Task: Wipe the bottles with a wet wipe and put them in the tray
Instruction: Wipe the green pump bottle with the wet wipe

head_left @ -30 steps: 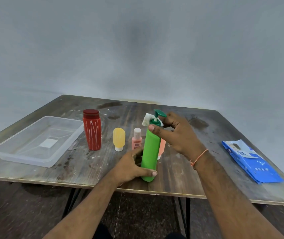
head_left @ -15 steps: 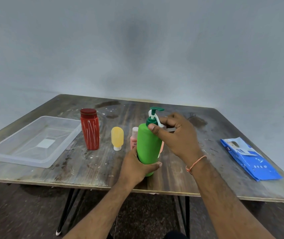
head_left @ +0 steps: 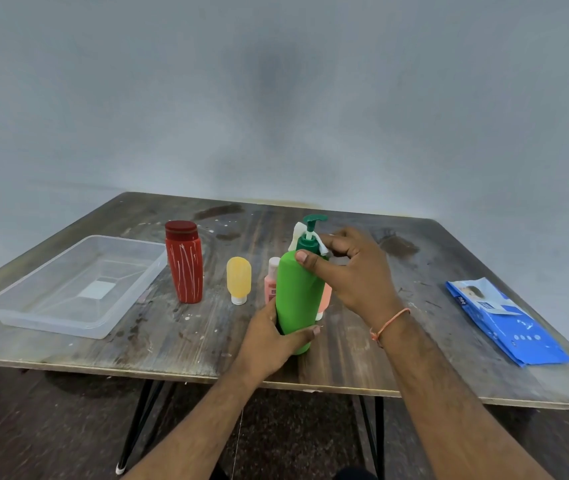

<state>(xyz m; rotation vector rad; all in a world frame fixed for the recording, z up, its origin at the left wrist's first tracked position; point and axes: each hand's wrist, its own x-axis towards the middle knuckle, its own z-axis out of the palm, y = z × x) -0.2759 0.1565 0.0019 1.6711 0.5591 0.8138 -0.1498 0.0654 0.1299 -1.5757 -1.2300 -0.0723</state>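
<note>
Item one: green pump bottle [head_left: 297, 299], near the table's [head_left: 172, 337] front edge; I see my left hand [head_left: 272, 337] gripping its base. My right hand [head_left: 352, 271] pinches a white wet wipe [head_left: 297, 233] at the pump neck. Tray [head_left: 72, 289]: left edge. Red bottle [head_left: 184, 263], yellow bottle [head_left: 238, 278], pink bottle [head_left: 271, 278]: mid-table, upright. Blue wipe pack [head_left: 508, 323]: right edge.

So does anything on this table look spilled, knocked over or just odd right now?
Nothing is knocked over. The worn wooden table has dark stains and pale paint-like flecks, with a darker patch at the far edge; whether wet or old is unclear. The small yellow tube stands on its white cap. The clear plastic tray holds no bottles.
</note>
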